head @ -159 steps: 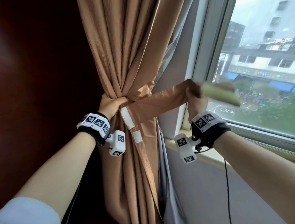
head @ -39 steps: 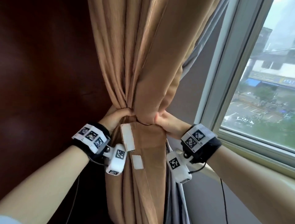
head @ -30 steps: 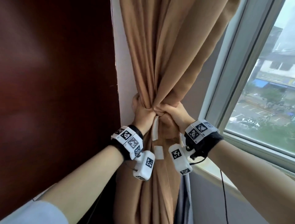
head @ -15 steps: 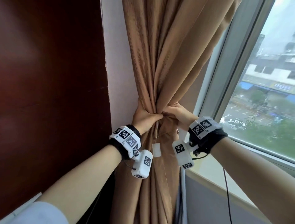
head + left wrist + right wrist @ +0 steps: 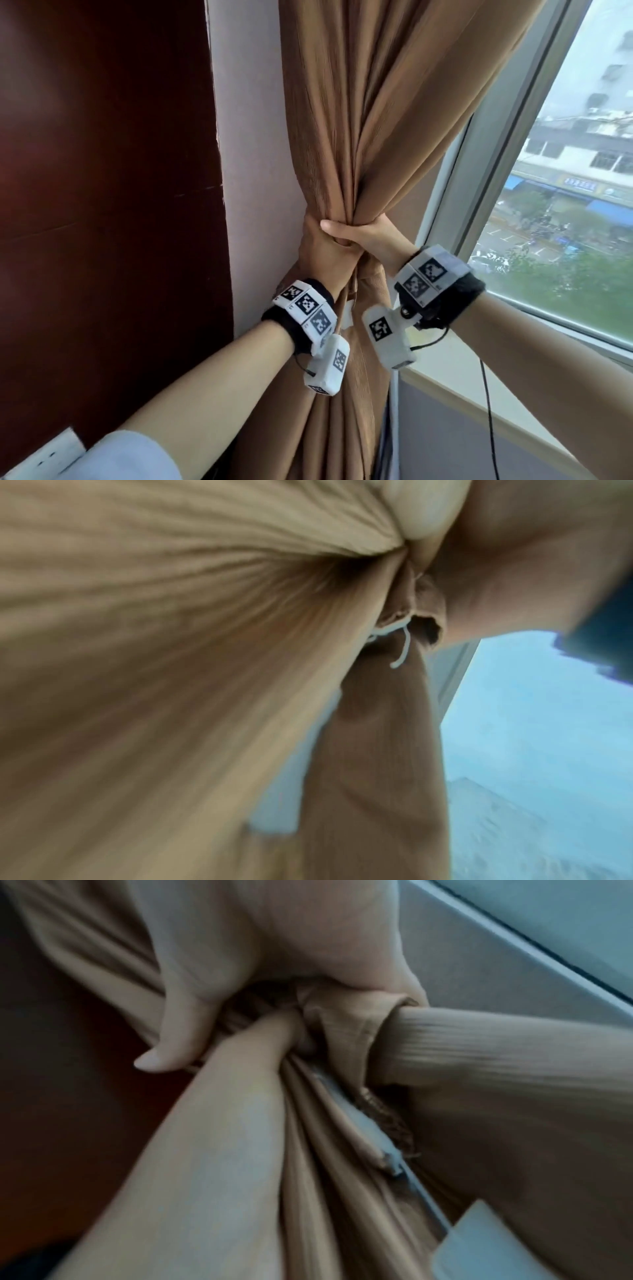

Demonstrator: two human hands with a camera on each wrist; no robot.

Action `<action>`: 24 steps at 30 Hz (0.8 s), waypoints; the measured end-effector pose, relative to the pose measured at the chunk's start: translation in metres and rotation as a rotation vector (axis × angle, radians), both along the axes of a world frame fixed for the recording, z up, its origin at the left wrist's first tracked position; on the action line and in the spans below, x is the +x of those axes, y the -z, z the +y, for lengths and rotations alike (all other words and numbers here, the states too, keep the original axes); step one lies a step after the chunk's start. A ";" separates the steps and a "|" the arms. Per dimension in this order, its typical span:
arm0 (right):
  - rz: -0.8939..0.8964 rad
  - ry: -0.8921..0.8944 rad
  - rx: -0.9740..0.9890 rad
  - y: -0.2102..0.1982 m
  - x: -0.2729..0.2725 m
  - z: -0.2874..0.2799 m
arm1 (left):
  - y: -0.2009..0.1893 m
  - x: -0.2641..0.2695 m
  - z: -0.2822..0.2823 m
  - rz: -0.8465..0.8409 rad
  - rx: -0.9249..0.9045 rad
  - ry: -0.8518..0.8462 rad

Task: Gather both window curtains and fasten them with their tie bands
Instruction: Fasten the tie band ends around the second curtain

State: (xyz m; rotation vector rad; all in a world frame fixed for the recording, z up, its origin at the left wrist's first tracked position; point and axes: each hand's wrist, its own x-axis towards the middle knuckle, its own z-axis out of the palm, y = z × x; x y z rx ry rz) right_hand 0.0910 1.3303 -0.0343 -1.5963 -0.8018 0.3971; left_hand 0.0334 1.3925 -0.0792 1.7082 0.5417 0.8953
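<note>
The tan curtain (image 5: 346, 113) is bunched into a narrow neck beside the window. My left hand (image 5: 320, 255) grips that neck from the left. My right hand (image 5: 364, 236) grips it from the right, its thumb lying across the front above the left hand. The tan tie band (image 5: 371, 274) is wrapped at the neck under my right palm, and a white fastening patch (image 5: 347, 315) shows below the hands. In the right wrist view the band's folded edge (image 5: 346, 1015) sits under the palm. The left wrist view shows the band's frayed end (image 5: 428, 620) with a loose white thread.
A dark wood panel (image 5: 102, 205) and a pale wall strip (image 5: 250, 154) stand left of the curtain. The window frame (image 5: 493, 147) and sill (image 5: 479, 401) are on the right. A wall socket (image 5: 44, 455) is at the lower left. A cable (image 5: 488, 411) hangs from my right wrist.
Both hands have closed tighter on the curtain's neck and risen a little. My right thumb now reaches across the front over the left hand.
</note>
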 end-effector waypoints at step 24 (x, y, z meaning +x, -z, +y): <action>0.019 0.093 0.147 -0.007 -0.049 -0.037 | -0.012 -0.057 0.076 0.052 -0.041 0.546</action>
